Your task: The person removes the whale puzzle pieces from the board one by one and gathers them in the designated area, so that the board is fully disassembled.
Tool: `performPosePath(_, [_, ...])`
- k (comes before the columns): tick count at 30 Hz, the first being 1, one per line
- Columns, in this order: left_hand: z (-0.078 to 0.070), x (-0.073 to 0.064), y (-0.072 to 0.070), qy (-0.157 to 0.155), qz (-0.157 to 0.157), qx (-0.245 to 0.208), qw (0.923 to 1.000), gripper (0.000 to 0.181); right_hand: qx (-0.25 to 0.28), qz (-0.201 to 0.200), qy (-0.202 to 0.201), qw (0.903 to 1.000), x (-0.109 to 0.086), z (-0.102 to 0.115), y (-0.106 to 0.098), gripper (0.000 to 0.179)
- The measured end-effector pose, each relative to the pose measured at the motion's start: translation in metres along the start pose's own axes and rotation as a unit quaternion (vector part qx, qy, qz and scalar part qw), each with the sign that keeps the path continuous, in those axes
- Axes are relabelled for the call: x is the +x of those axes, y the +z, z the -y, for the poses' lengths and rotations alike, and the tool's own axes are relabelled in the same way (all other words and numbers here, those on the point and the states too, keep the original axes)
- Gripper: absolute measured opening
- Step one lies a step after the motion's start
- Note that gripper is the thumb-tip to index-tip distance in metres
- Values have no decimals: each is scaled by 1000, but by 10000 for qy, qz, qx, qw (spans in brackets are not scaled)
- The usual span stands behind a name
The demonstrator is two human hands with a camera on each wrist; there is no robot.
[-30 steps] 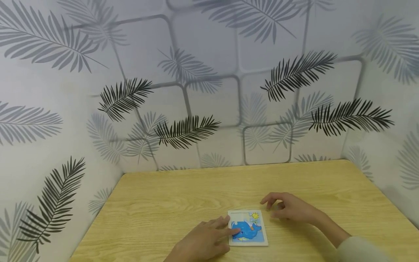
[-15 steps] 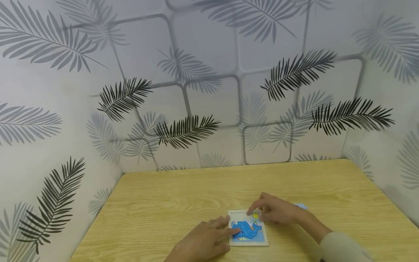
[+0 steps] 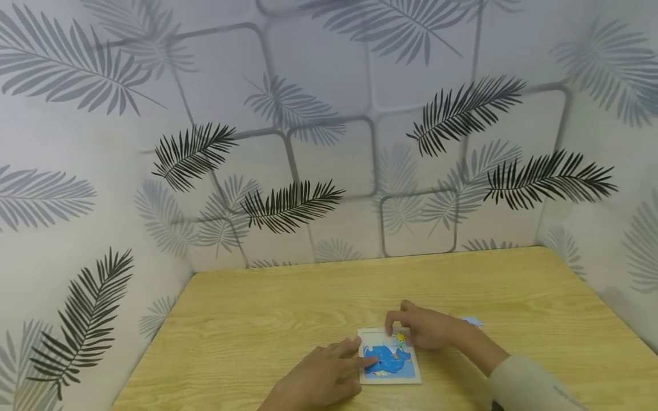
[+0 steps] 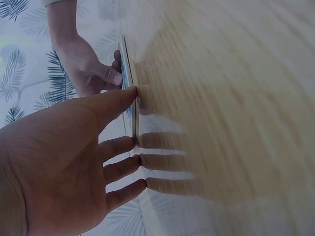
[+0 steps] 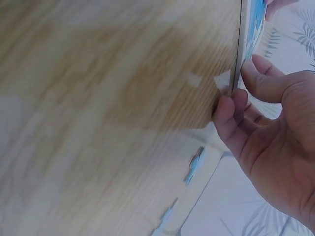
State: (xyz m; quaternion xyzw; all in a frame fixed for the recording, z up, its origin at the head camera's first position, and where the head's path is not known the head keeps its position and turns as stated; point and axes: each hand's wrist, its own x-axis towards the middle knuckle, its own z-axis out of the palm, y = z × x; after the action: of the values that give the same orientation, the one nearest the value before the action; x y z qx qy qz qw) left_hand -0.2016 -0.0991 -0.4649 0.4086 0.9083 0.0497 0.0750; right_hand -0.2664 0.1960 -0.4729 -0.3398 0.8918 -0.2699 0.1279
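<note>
Blue and white, the puzzle (image 3: 392,361) lies flat between your hands, likely light, stiff and slick; your left hand (image 3: 321,374) steadies one side, fingers spread; your right hand (image 3: 428,329) pinches the opposite corner; favour the rim over loose pieces.

Left hand (image 4: 59,157), digits spread, fingertips at glossy pale-wood tabletop (image 4: 226,98); uppermost digit across thin, flat, whitish board with blue-printed face (image 4: 128,64). Right hand (image 4: 86,66) beside board's farther part. Leaf-patterned whitish wall (image 4: 24,81) behind.
</note>
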Motion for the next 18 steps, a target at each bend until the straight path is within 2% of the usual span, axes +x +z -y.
performPosePath(4, [0,-1,-1,-13,13,-54,10000,54,-236,-225,-80,9994,2,2,1,45])
performPosePath(7, [0,-1,-2,-54,12,-167,9998,54,-216,-417,-231,9986,1,2,-1,42])
performPosePath(13, [1,-1,-4,-35,-8,-214,9998,53,364,-610,-530,9961,-4,-6,-2,34])
performPosePath(18, [-1,-1,-2,13,-27,-97,9999,54,951,-680,-790,9900,-9,-14,2,30])
